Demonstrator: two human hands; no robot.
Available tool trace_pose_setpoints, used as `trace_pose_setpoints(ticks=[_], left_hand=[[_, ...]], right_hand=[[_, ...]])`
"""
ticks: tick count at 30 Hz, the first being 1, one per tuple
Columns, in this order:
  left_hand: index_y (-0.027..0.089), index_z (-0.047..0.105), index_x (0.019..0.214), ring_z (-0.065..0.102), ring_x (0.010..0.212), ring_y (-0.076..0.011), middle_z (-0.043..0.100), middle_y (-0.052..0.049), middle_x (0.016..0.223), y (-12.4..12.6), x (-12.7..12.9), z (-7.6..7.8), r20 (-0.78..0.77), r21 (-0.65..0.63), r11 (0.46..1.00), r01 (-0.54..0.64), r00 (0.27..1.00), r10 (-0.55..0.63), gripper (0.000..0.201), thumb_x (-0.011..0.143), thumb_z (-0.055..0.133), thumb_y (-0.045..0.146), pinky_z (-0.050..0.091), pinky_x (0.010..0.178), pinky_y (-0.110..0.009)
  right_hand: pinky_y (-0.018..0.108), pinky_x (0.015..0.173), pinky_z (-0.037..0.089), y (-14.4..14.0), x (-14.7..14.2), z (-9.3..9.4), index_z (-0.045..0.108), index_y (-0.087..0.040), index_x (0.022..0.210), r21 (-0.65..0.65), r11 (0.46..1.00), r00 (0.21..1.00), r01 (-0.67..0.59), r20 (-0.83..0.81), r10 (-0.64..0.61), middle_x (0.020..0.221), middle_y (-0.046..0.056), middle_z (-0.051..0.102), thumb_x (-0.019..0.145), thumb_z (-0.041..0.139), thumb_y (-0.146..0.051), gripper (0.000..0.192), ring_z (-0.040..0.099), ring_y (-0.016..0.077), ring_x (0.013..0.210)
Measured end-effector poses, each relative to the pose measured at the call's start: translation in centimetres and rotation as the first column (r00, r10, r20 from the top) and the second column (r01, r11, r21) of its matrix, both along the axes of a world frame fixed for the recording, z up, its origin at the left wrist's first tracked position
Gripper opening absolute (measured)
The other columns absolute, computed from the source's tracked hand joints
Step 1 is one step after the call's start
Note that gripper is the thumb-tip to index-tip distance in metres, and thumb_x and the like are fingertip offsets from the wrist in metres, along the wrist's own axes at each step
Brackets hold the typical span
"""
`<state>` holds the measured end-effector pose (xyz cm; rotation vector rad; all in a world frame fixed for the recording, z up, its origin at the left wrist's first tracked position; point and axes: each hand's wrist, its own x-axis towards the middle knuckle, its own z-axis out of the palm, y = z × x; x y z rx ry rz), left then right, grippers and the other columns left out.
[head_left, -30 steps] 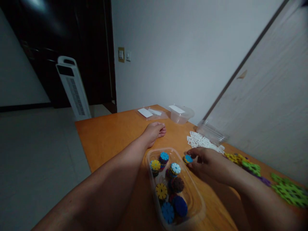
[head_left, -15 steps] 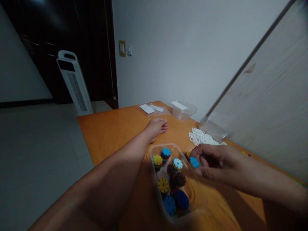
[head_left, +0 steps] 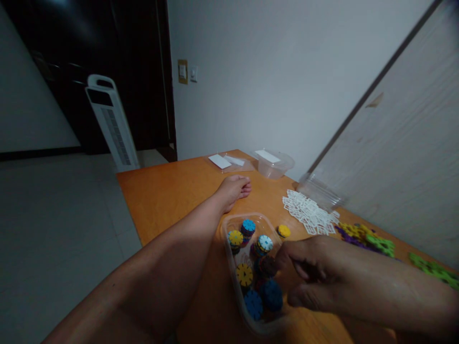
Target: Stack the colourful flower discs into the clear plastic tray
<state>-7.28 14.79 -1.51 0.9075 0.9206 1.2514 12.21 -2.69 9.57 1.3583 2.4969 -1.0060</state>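
A clear plastic box (head_left: 229, 267) holds several short stacks of notched plastic discs. Among them are a yellow disc (head_left: 244, 274), a pale blue disc (head_left: 265, 243), a brown disc (head_left: 267, 266) and a blue-topped stack (head_left: 271, 294). My right hand (head_left: 319, 272) hovers by the box's right side, thumb and forefinger apart, with no disc visible between them. Just beyond the box, a small stack of yellow discs (head_left: 283, 231) stands on the table. Beyond the box's far end, my left hand (head_left: 235, 189) rests on the tabletop with its fingers curled in and nothing visible inside.
Loose white pieces (head_left: 310, 212) lie spread near the wall, with yellow pieces (head_left: 353, 232) and green pieces (head_left: 382, 244) farther right. A clear round tub (head_left: 272, 167) and a flat bag with white cards (head_left: 220, 161) stand at the back of the orange table (head_left: 161, 196).
My right hand has moved toward me and its fingers have parted. The blue disc it held is out of the fingers; a notched blue disc now tops the dark blue stack.
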Motion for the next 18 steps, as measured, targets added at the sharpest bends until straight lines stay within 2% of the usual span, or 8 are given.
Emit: trace_pose_setpoints(ticks=[2, 7, 10, 15, 18], left_hand=[[0.015, 0.059, 0.079, 0.059, 0.065, -0.0088, 0.062, -0.003, 0.074, 0.0, 0.0, 0.0, -0.002, 0.002, 1.0, 0.0, 1.0, 0.0, 0.015, 0.086, 0.067, 0.026, 0.051, 0.074, -0.025], [0.015, 0.059, 0.079, 0.058, 0.065, -0.0083, 0.062, -0.002, 0.075, -0.1, 0.0, 0.0, -0.008, 0.014, 1.0, 0.009, 1.0, -0.009, 0.016, 0.085, 0.068, 0.027, 0.051, 0.073, -0.025], [0.015, 0.058, 0.08, 0.058, 0.065, -0.0082, 0.062, -0.002, 0.075, -0.3, 0.0, 0.1, -0.012, 0.021, 1.0, 0.006, 1.0, -0.006, 0.015, 0.086, 0.067, 0.027, 0.052, 0.073, -0.025], [0.015, 0.059, 0.079, 0.058, 0.065, -0.0084, 0.062, -0.002, 0.074, -0.5, -0.1, 0.2, -0.023, 0.02, 1.0, 0.004, 1.0, -0.003, 0.015, 0.085, 0.066, 0.026, 0.052, 0.073, -0.025], [0.015, 0.059, 0.079, 0.058, 0.064, -0.0084, 0.062, -0.003, 0.074, -0.4, -0.1, 0.1, -0.02, 0.015, 1.0, 0.003, 1.0, -0.003, 0.014, 0.086, 0.066, 0.026, 0.051, 0.073, -0.025]], right_hand=[[0.021, 0.054, 0.036, 0.1, 0.1, 0.1, 0.063, -0.022, 0.085, -0.007, 1.0, 1.0, 0.001, -0.027, -0.002, 0.071, -0.004, 0.058, 0.087, 0.064, -0.023, 0.002, 0.051, 0.011, 0.063], [0.022, 0.056, 0.036, 0.9, 1.2, 0.0, 0.062, -0.022, 0.087, 0.017, 0.996, 0.988, 0.093, -0.123, -0.09, 0.073, -0.002, 0.053, 0.098, 0.055, -0.043, 0.025, 0.047, 0.0121, 0.065], [0.022, 0.058, 0.038, 1.1, 1.9, 0.0, 0.063, -0.022, 0.089, 0.038, 0.99, 0.98, 0.132, -0.156, -0.125, 0.076, -0.001, 0.054, 0.1, 0.05, -0.046, 0.03, 0.048, 0.0128, 0.068], [0.022, 0.062, 0.043, 0.2, 0.6, 0.6, 0.069, -0.022, 0.09, -0.01, 1.0, 0.992, 0.004, -0.123, -0.006, 0.079, -0.001, 0.065, 0.1, 0.051, -0.032, 0.022, 0.057, 0.0137, 0.07], [0.022, 0.062, 0.044, -0.3, -0.5, 1.0, 0.073, -0.024, 0.089, 0.033, 0.998, 0.995, -0.044, -0.089, 0.047, 0.077, -0.002, 0.071, 0.095, 0.055, -0.023, 0.019, 0.062, 0.0136, 0.069]])
